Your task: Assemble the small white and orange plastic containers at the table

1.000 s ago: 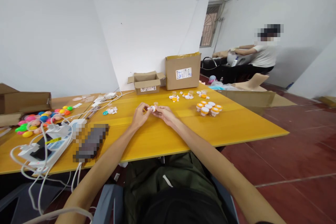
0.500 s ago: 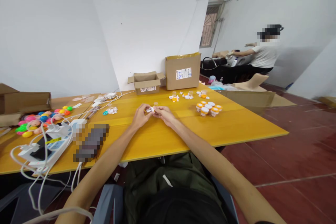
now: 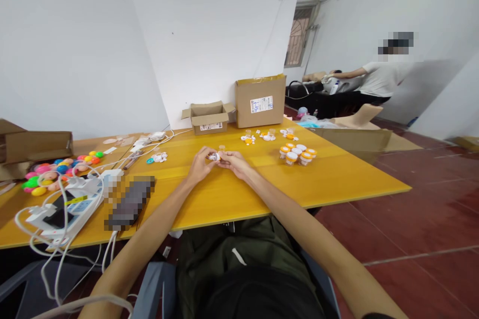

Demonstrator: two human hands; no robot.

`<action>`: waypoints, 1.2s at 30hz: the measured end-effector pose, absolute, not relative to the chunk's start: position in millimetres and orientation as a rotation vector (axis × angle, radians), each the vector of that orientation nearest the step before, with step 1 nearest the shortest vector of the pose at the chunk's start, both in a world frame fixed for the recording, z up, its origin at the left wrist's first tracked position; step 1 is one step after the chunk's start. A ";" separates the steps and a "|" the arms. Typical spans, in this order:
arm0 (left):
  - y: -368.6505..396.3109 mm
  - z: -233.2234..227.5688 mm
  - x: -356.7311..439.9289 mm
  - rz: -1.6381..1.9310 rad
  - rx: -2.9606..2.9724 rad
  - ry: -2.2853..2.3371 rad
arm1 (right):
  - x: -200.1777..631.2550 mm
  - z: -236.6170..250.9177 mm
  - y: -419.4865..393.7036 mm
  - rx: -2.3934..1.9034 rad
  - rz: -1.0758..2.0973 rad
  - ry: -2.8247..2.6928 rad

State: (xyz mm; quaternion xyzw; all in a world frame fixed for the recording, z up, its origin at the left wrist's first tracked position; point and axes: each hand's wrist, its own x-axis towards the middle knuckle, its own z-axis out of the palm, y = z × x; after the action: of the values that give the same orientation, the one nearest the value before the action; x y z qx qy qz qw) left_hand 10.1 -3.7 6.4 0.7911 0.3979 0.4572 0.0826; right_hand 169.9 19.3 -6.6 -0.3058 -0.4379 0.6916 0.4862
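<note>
Over the middle of the yellow table [image 3: 232, 194], my left hand [image 3: 200, 164] and my right hand [image 3: 234, 162] meet. Together they pinch a small white and clear piece [image 3: 214, 156] between the fingertips. A cluster of small clear jars with orange and white lids [image 3: 297, 154] stands to the right of my hands. Loose white and orange lids and parts [image 3: 262, 136] lie scattered further back.
Two cardboard boxes [image 3: 261, 100] stand at the table's far edge. Coloured plastic eggs [image 3: 56, 169], a power strip with white cables [image 3: 67, 204] and a blurred dark device [image 3: 129, 203] fill the left. Another person [image 3: 377, 79] works at the back right.
My hands stay together on the small piece, with only slight finger movement. The person at the back right has leaned further right.
</note>
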 end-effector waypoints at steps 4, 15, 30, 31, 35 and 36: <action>-3.8 7.2 10.2 1.356 2.389 1.162 | 170.4 -3.9 17.2 -0.759 1.682 -1.067; -3.4 5.3 14.2 1.384 2.332 1.197 | 168.5 -3.3 18.0 -0.739 1.660 -1.023; -2.7 6.5 12.8 1.395 2.303 1.240 | 169.2 -4.0 18.2 -0.746 1.651 -1.048; -2.8 6.5 12.4 1.391 2.316 1.237 | 169.4 -4.0 18.2 -0.745 1.652 -1.050; -2.8 6.7 11.2 1.374 2.337 1.213 | 170.0 -5.1 19.4 -0.747 1.663 -1.054; -2.8 6.7 11.2 1.373 2.334 1.206 | 170.1 -5.5 19.8 -0.747 1.665 -1.055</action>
State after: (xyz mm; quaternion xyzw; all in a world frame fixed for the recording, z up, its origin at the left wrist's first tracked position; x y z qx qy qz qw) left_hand 11.2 -2.8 6.7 0.7842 0.4054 0.4614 0.0885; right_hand 170.1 19.8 -5.5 -0.3082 -0.4351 0.6868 0.4940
